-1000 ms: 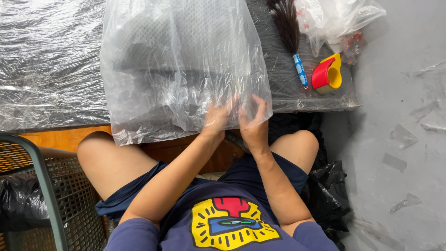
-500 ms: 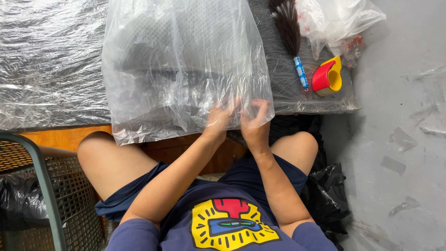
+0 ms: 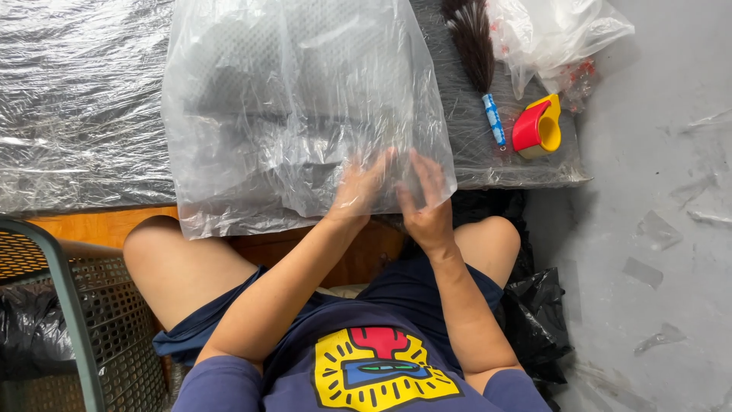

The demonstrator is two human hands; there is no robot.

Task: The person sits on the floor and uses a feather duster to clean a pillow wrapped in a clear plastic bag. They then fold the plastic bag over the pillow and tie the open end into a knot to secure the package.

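Grey concrete floor [image 3: 671,229] runs down the right side, and a low table [image 3: 84,114] wrapped in crinkled clear film fills the top of the view. On it, straight ahead of the seated person, lies a large clear plastic bag [image 3: 290,107]. Its long axis runs away from the person, with the near edge hanging just over the table's front edge above the knees; which end is the mouth cannot be told. The bag is wrinkled, glossy and see-through, and dark grey dotted material shows inside it.

The left hand [image 3: 358,187] presses on the bag's near right part with fingers spread wide, seemingly under or behind a layer of the film. The right hand [image 3: 427,202] lies just beside it at the bag's near right corner, fingers stretched flat on the plastic, gripping nothing firmly that can be seen.

Farther right on the table lie a dark brush with a blue-and-white handle [image 3: 479,53], a red and yellow tape dispenser [image 3: 538,126] and another clear bag [image 3: 557,34]. A green metal mesh basket [image 3: 69,305] stands at lower left.
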